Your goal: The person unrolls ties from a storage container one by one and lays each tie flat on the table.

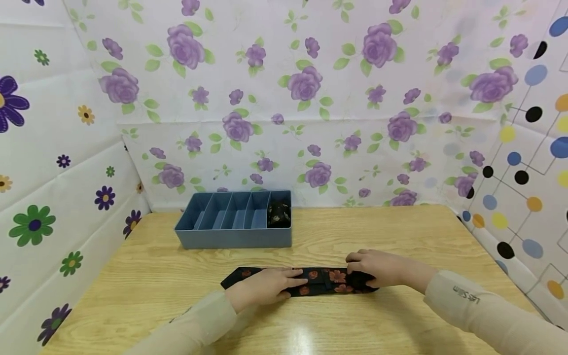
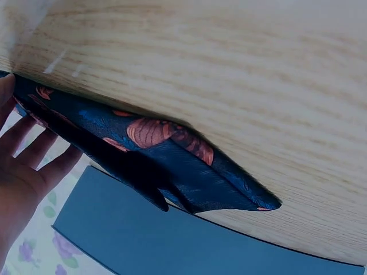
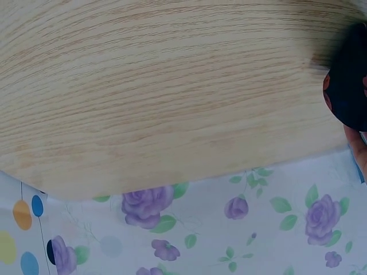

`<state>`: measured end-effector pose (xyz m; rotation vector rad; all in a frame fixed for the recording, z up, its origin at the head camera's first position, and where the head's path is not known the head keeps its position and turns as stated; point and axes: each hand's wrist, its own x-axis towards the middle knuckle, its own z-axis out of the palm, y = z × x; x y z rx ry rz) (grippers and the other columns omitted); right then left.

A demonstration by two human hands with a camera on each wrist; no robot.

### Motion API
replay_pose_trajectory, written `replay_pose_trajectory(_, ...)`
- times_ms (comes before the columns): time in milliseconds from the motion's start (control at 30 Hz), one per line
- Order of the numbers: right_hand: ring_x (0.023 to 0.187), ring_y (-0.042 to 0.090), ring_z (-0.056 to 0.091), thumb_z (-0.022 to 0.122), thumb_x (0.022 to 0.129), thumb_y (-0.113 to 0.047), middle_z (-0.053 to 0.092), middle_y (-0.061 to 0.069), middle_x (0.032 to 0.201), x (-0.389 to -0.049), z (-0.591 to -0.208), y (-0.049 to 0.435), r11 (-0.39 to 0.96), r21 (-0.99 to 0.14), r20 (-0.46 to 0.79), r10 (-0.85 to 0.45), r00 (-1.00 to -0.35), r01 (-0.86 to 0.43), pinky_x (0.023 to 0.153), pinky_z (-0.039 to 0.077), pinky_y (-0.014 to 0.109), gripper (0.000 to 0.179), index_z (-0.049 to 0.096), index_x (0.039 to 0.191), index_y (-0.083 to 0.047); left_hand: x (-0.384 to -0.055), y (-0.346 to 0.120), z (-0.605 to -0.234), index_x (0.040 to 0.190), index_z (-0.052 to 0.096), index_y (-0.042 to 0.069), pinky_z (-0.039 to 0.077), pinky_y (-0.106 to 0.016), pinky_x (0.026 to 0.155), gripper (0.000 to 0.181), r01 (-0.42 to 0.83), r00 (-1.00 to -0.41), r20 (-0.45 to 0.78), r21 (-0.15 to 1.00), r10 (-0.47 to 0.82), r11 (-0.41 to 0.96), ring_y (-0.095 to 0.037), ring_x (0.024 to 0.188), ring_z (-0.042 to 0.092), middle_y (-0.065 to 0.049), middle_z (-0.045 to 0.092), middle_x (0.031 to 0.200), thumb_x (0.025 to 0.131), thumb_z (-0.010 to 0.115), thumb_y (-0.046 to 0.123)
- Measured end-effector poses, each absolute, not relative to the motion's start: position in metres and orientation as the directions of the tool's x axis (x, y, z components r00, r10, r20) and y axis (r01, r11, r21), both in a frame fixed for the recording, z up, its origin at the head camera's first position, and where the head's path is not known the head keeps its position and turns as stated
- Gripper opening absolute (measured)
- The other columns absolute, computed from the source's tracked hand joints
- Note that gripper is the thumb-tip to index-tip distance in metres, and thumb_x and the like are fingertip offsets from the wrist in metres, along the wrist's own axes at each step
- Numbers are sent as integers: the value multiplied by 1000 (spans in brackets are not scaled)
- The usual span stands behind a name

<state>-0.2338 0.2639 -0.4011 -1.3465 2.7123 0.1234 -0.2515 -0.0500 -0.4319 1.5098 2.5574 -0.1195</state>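
A dark necktie [image 1: 313, 282] with orange-red flowers lies folded lengthwise across the table, its pointed end to the left. My left hand [image 1: 265, 287] rests on it near the middle, fingers stretched over the fabric. The left wrist view shows the pointed end of the necktie [image 2: 189, 166] beyond the fingers [image 2: 57, 163] of that hand. At the right end, my right hand [image 1: 383, 267] grips the folded or rolled part with curled fingers. Only a rounded edge of the necktie [image 3: 346, 86] shows in the right wrist view, at its right border.
A blue-grey organizer box [image 1: 235, 238] with several compartments stands behind the necktie, toward the left. A dark patterned rolled item [image 1: 279, 214] fills its rightmost compartment. The wooden table [image 1: 381, 231] meets a flowered backdrop [image 1: 275, 153] at the back.
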Motion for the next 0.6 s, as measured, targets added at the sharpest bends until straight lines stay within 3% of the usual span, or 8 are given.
replay_pose_trajectory(600, 103, 23, 59, 72, 84, -20, 59, 10, 124, -234, -404, 260, 594, 13, -102, -800, -592, -804, 83, 53, 33, 31, 62, 112, -14, -252, -68, -431, 145, 39, 27, 47, -30, 99, 54, 864, -484, -190, 51, 854, 500, -18, 134, 43, -1, 38, 150, 94, 59, 24)
